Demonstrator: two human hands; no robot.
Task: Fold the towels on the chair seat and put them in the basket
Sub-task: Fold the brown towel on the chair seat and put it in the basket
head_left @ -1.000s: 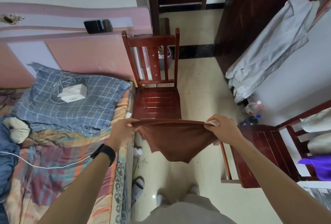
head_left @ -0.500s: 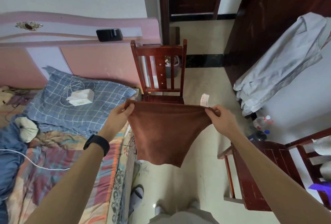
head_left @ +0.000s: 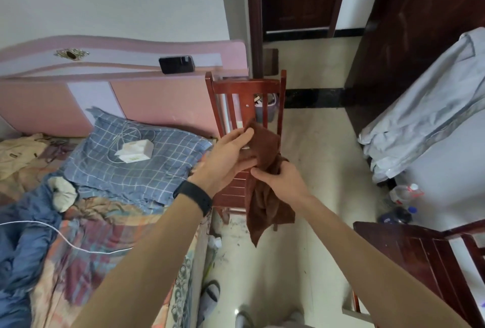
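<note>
The brown towel [head_left: 263, 144] hangs bunched in the air in front of the chair [head_left: 245, 89], its tail drooping past the seat's front edge. The left hand [head_left: 225, 162] pinches its upper part between thumb and fingers; the right hand [head_left: 282, 183] curls round the gathered middle. It looks light, limp and unbreakable, so corners give better hold than the bulk. Left of the chair the bed [head_left: 110, 236] crowds close; right of it lies bare floor [head_left: 317, 170], then a second chair [head_left: 409, 249].
</note>
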